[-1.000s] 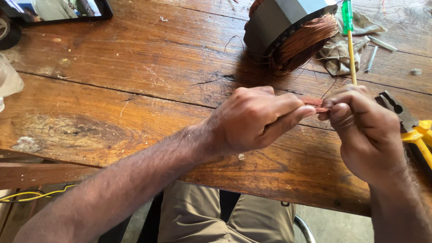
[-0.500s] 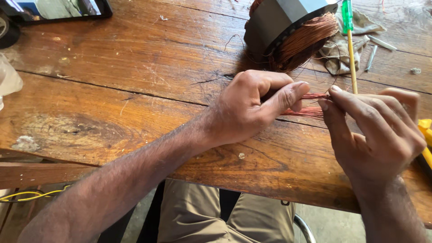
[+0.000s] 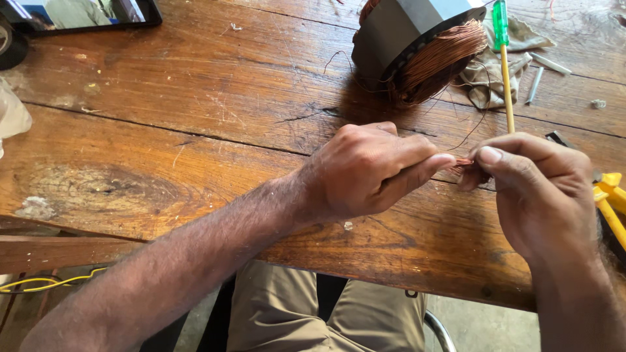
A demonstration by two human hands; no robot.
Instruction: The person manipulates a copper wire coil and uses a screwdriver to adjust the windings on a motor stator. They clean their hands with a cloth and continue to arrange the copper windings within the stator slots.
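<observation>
head view — hands drawn in again since half a second back: then spread a little, a longer run of reddish copper strands stretched between them; now pulled close, fingertips almost meeting, only a short stub of the copper wire bundle point(image 3: 464, 162) showing in the gap. compared with a full second ago, much the same closed-up pinch, so a back-and-forth working of the strands, apparently a twisting or smoothing stroke repeated rather than finished.

left hand point(image 3: 372, 171) curled nearly closed, knuckles up, thumb and forefinger pressed together on the near end of the bundle. right hand point(image 3: 535, 195) also closed to a pinch, thumb on top, gripping the other end; remaining fingers folded under, hidden from here. both held just above the wooden table point(image 3: 195, 130), near its front edge, not resting on it.

bundle itself: thin, bright copper-red, several fine strands lying side by side, mostly covered by the fingers — too little exposed to tell whether twisted tight or loose. a couple of hair-thin strands trailing back across the boards toward the motor stator point(image 3: 417, 45), a dark grey steel block with a thick mass of copper winding spilling from its end, well apart from the hands.

beside the stator, a green-handled screwdriver point(image 3: 503, 58) with its yellow shaft pointing toward the right hand, over a crumpled grey rag point(image 3: 482, 81). yellow tool handles point(image 3: 610, 195) just behind the right hand. dark tablet point(image 3: 91, 13) at the far left corner.
</observation>
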